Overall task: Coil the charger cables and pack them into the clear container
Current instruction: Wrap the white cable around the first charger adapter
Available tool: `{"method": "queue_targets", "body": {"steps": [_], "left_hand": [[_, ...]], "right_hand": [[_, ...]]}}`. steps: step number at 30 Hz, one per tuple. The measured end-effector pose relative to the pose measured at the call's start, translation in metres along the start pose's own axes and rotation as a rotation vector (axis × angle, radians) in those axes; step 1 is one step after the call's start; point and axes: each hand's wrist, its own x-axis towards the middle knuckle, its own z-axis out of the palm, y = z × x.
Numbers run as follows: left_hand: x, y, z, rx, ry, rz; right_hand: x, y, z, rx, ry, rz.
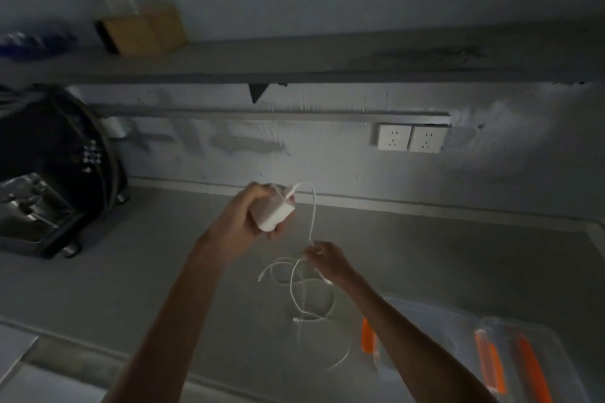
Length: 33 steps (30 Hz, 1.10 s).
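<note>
The left hand (244, 222) grips the charger brick (273, 214) high so its cable (312, 209) hangs straight; the right hand's (327, 258) fingers (311, 250) pinch the cable, likely to start a loop.

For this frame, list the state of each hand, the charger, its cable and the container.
Left hand: shut on the white charger brick, held above the grey counter.
Right hand: pinching the thin white cable.
Cable: uncoiled, loose loops on the counter.
Clear plastic container with orange clips: nothing visible inside.
</note>
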Motion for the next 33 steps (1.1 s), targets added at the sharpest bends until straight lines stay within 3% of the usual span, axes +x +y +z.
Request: {"method": "queue_targets", "body": {"steps": [8, 11, 14, 18, 23, 27, 30, 33], "left_hand": [[-0.022, 0.056, -0.035, -0.294, -0.278, 0.273], [0.007, 0.016, -0.054, -0.162, -0.22, 0.293], [0.042, -0.053, -0.067, 0.0, -0.085, 0.149], [0.062, -0.12, -0.068, 0.087, -0.126, -0.039], [0.071, -0.138, -0.052, 0.18, -0.186, 0.045], [0.076, -0.135, -0.04, 0.23, -0.267, 0.125], [0.081, -0.114, -0.03, 0.179, -0.269, 0.222], [0.085, -0.084, -0.028, -0.005, -0.241, 0.252]], "right_hand": [[0.018, -0.011, 0.008, 0.033, 0.048, 0.057], [0.026, -0.04, -0.003, 0.167, 0.161, 0.028], [0.034, -0.076, -0.019, 0.269, 0.22, -0.044], [0.028, -0.126, -0.04, 0.669, 0.229, -0.046], [0.019, -0.166, -0.071, 1.141, 0.173, 0.023], [0.011, -0.197, -0.113, 1.504, 0.064, -0.062], [-0.002, -0.207, -0.139, 1.521, 0.059, -0.185], [-0.013, -0.174, -0.151, 1.176, 0.297, -0.123]]}}
